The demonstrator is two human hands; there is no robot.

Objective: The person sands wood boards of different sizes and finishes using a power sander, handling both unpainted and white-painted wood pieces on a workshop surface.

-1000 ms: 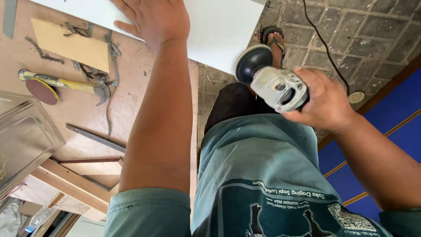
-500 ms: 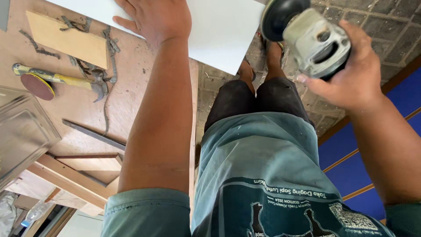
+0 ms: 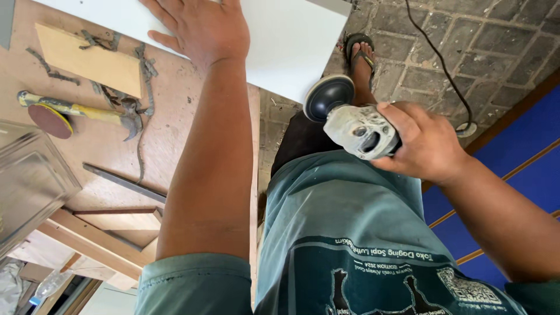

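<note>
Right fingers [image 3: 392,116] wrapped tight round the grinder [image 3: 357,129]. Right hand [image 3: 423,143] holding it in the air, off the bench [image 3: 116,157], near the board's corner. Black pad [image 3: 328,97] bare, tipped toward the board [image 3: 291,41]. Left fingers [image 3: 160,14] spread out flat, not gripping. Left hand [image 3: 201,29] pressing down on the white board, which sticks out past the bench edge. Cord [image 3: 434,52] trailing over the brick floor [image 3: 496,35]. Hammer [image 3: 87,111], round brown disc [image 3: 49,119] and small wood piece [image 3: 87,55] lying on the bench.

To do it well, probably: keep the flat hand well away from the pad, keep the board pinned, keep the cord behind, bring the pad in flat and gently.
</note>
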